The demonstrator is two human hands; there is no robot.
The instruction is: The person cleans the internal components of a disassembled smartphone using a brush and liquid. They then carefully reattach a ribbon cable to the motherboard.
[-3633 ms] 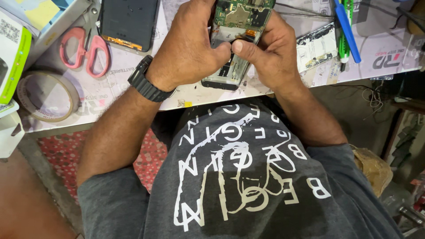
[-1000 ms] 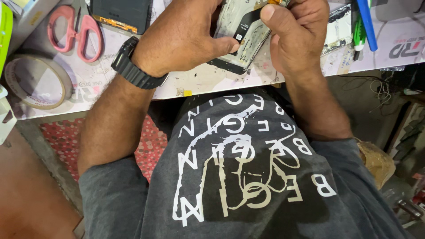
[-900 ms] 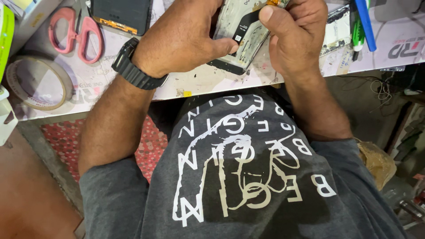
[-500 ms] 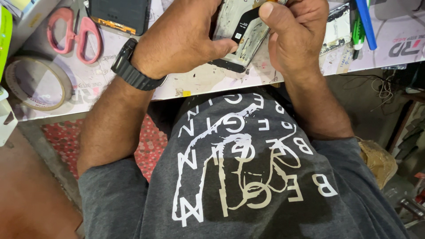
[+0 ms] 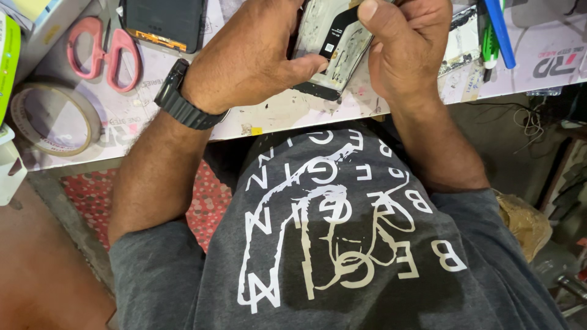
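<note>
gripping an opened phone chassis [image 5: 330, 49] between both hands, the person holds it tilted just above the near edge of the workbench [image 5: 293, 116]. the left hand [image 5: 251, 58] wraps the chassis from its left side, thumb pressed along the lower edge. the right hand [image 5: 406, 52] has its fingers curled together, thumb pushing on a black flex strip [image 5: 339, 21] on the chassis; whether the strip is pinched from behind cannot be told. too hard a thumb push could crease or tear the flex, and a loosened left grip could drop the chassis off the bench edge toward the lap. left of the chassis lie a dark phone screen [image 5: 164, 23], pink scissors [image 5: 101, 49] and a tape roll [image 5: 52, 119]; right of it, a blue pen [image 5: 500, 33].
</note>
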